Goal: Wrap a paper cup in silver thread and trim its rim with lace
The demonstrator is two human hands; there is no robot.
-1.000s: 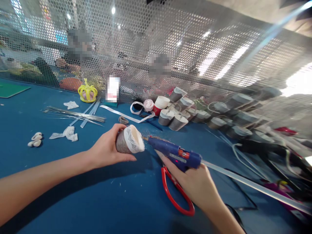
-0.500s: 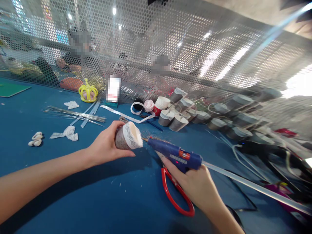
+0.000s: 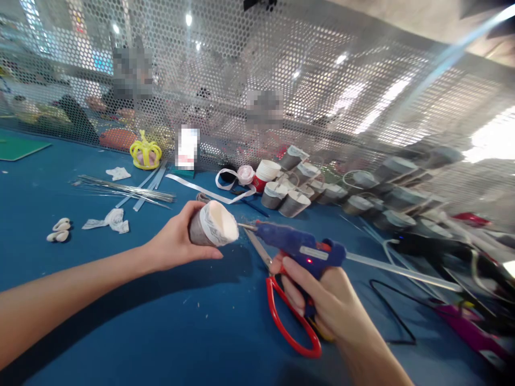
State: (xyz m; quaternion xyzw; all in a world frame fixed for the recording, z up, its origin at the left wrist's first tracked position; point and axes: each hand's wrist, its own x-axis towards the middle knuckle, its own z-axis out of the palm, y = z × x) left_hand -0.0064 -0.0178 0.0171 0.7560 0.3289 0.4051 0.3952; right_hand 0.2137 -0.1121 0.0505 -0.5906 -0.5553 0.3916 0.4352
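Observation:
My left hand [image 3: 175, 238] is wrapped round a small grey cup [image 3: 199, 228] with white lace round its rim, tilted so its pale opening faces right. In my right hand [image 3: 322, 292] is a blue hot glue gun [image 3: 298, 244], with a red light lit on its side and a long clear glue stick [image 3: 402, 272] coming out of the back. Its metal nozzle points left, close to the cup's lace rim; whether they touch I cannot tell. Red-handled scissors [image 3: 273, 311] lie on the table beneath the gun, partly hidden by my right hand.
Several finished-looking grey cups [image 3: 295, 203] are grouped by the perforated metal screen [image 3: 225, 69]. White ribbon [image 3: 201, 188], thin wires [image 3: 124, 187], lace scraps [image 3: 115, 220] and a yellow crown-shaped piece [image 3: 145, 153] lie on the blue table [image 3: 161, 332]. A black cord [image 3: 392, 311] runs at the right.
The glue gun has shifted right and rolled, showing more of its side and my fingers on its grip. The cup has turned so more of its opening shows.

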